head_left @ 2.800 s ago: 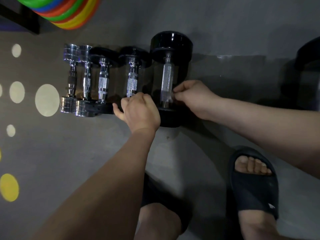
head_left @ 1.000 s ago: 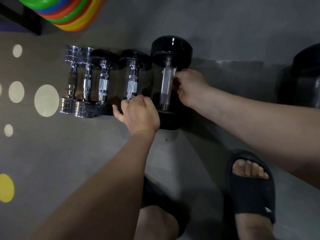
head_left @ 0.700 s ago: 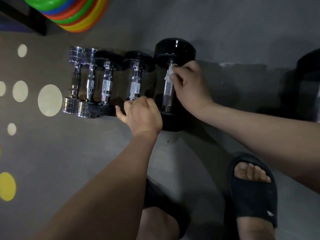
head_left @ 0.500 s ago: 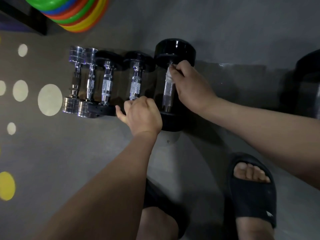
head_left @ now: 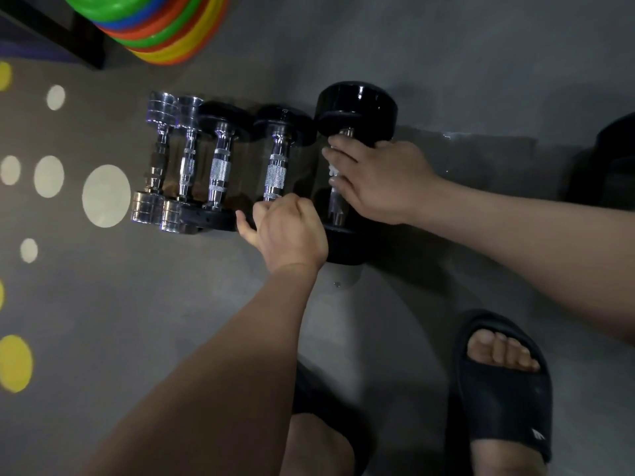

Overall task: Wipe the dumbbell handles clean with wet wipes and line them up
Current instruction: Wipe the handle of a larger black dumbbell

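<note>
Sliding down from the top, right hand (head_left: 378, 180) now wraps the big dumbbell's (head_left: 357, 104) handle mid-length, fingers curled round it with the wipe (head_left: 332, 170) pressed beneath. Left hand (head_left: 290, 231), fingers curled, grips the near head of the next dumbbell (head_left: 276, 170) at 9 o'clock of it. Both dumbbells lie on the floor (head_left: 137, 304).

five dumbbells (head_left: 275, 170), one wet wipe (head_left: 332, 170), two hands (head_left: 292, 231), two slippers (head_left: 505, 407)

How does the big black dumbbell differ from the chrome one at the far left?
The black dumbbell has larger dark heads; the chrome dumbbell small shiny ones. The right hand grips the black dumbbell's handle with a wipe; the chrome dumbbell lies untouched. Both lie parallel in the row.
</note>
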A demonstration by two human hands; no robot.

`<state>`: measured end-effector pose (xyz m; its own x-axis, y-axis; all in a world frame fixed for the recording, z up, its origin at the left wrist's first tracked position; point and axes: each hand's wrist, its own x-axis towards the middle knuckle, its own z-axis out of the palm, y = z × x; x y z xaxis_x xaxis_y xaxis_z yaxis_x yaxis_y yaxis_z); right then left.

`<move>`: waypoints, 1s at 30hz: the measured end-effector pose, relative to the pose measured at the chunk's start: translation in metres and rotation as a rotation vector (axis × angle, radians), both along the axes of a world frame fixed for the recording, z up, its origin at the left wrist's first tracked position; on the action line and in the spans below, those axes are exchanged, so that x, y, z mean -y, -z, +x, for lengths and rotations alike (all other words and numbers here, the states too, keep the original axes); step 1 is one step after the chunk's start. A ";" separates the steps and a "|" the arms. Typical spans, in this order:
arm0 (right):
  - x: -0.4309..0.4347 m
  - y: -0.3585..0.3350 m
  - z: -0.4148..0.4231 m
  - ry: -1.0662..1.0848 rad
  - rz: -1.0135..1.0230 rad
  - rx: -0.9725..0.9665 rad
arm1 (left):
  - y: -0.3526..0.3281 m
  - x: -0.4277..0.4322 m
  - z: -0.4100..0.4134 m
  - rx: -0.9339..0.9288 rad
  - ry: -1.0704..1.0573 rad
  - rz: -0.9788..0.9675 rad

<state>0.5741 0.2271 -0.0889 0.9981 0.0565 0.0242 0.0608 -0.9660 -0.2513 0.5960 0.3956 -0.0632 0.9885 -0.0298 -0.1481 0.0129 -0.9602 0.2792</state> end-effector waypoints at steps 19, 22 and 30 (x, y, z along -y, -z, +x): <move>0.009 -0.001 0.000 -0.110 0.242 0.117 | 0.001 0.000 0.001 -0.006 -0.005 0.002; 0.006 0.000 -0.011 -0.277 0.337 0.058 | 0.002 -0.001 0.001 0.003 0.000 0.000; 0.010 -0.001 -0.003 -0.089 0.280 0.088 | 0.002 -0.001 0.001 -0.005 0.003 -0.008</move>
